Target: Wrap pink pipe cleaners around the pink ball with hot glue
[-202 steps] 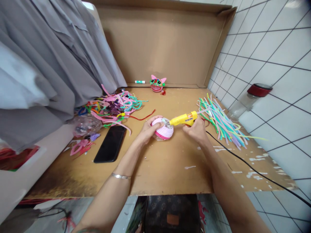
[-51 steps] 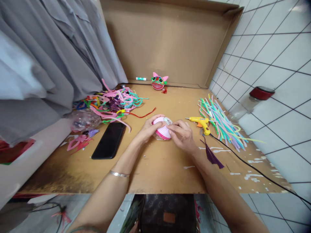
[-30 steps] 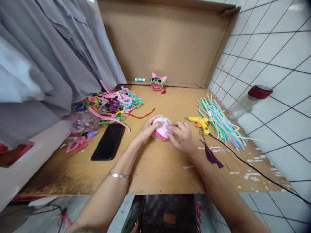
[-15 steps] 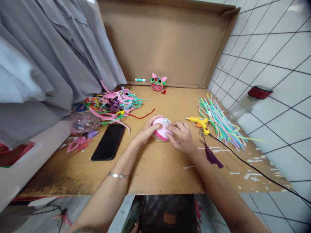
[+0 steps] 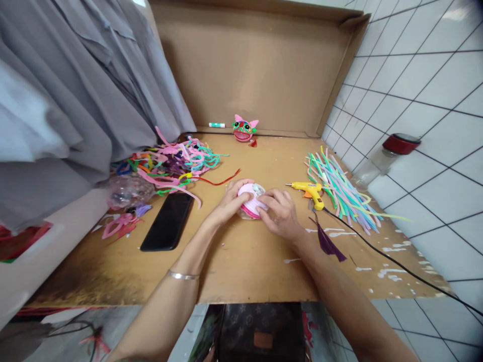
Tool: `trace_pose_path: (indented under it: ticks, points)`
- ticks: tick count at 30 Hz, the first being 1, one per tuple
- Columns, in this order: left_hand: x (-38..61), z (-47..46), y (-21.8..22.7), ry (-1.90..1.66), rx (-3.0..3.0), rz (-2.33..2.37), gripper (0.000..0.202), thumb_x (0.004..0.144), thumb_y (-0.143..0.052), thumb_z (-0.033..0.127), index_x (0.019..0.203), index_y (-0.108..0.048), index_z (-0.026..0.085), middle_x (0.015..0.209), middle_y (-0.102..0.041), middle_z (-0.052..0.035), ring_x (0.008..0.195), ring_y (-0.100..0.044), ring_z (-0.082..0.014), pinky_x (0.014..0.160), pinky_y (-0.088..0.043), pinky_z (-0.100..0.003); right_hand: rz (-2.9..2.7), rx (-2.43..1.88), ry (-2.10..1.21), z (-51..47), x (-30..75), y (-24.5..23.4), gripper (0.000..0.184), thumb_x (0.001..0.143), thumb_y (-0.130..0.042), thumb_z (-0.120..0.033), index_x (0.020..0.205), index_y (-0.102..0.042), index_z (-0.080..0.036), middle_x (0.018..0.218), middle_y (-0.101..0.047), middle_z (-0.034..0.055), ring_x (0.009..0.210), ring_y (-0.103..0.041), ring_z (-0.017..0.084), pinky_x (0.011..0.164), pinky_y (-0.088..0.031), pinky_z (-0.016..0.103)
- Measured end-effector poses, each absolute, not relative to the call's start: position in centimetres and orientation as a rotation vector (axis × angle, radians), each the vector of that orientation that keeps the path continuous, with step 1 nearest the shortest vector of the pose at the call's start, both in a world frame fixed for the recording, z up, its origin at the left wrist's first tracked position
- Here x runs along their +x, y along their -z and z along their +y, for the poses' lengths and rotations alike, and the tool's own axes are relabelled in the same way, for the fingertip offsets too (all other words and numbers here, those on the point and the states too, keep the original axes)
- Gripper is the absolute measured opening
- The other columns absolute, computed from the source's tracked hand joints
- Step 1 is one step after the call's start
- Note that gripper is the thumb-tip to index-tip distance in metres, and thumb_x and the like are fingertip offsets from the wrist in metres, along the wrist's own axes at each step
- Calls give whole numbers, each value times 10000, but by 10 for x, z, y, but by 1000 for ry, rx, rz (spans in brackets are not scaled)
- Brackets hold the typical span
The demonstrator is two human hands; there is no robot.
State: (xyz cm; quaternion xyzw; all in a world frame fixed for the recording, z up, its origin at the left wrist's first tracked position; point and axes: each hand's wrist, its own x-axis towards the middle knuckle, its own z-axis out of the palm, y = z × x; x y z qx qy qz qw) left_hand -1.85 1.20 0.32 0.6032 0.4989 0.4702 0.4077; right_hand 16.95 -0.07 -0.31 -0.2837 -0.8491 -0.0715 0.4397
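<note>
A small round pink ball (image 5: 250, 197) wound from pipe cleaners, with a clear patch on top, rests on the brown cardboard work surface (image 5: 249, 256). My left hand (image 5: 228, 203) cups its left side. My right hand (image 5: 278, 213) presses on its right side with the fingertips. A yellow glue gun (image 5: 308, 190) lies just right of my right hand, its black cord (image 5: 381, 256) running off to the right. A dark purple tassel (image 5: 327, 243) lies beside my right wrist.
A tangle of coloured pipe cleaners (image 5: 173, 161) lies at the left, straight ones (image 5: 339, 190) at the right. A black phone (image 5: 165, 225) lies left of my hands. A finished pink cat-like figure (image 5: 243, 129) and a glue stick (image 5: 217, 125) sit at the cardboard back wall. Grey cloth (image 5: 75, 100) hangs at left; a red-lidded jar (image 5: 388, 151) lies on the tiles.
Earlier my right hand held the glue gun to the ball; the gun now lies on the surface and that hand is on the ball. Over the last second, almost nothing moved.
</note>
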Motion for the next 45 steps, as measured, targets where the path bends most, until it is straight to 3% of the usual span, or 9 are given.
trace_pose_path:
  ticks: [4,16,26,33,45]
  points:
    - [-20,12,-2,-1151,1574,1278,501,718,-592,363,1191,-602,199,1222,-583,-105,1189,-509,-300,1073,-396,-476,-2106,-705,186,0,170,5,194,946,-535,-289,1030,-658,-165,944,-658,91,857,-593,202,730,-427,340]
    - [-15,11,-2,-1194,1520,1153,401,720,-535,309,1102,-556,190,1009,-619,-23,885,-555,-183,788,-444,-297,-2108,-714,334,-5,162,11,201,943,-557,-305,1044,-639,-151,969,-678,112,852,-594,210,731,-438,347]
    - [-14,14,3,-1231,1437,1150,387,749,-558,390,1078,-588,188,980,-636,-25,851,-560,-178,769,-443,-290,-2122,-759,388,-10,158,10,196,959,-523,-308,1015,-643,-163,958,-684,111,839,-593,211,711,-421,347]
    - [-11,9,-2,-1250,1426,1215,387,696,-595,347,1048,-601,186,1005,-645,-29,915,-585,-197,844,-470,-308,-2142,-768,343,-10,157,11,223,964,-502,-315,1049,-644,-165,962,-675,116,856,-587,227,721,-423,365]
    - [-9,13,0,-1296,1363,1201,362,654,-614,318,985,-599,175,917,-632,-15,840,-576,-179,795,-482,-295,-2147,-761,345,-10,157,11,239,967,-492,-323,1044,-650,-161,959,-665,120,846,-576,226,720,-427,362]
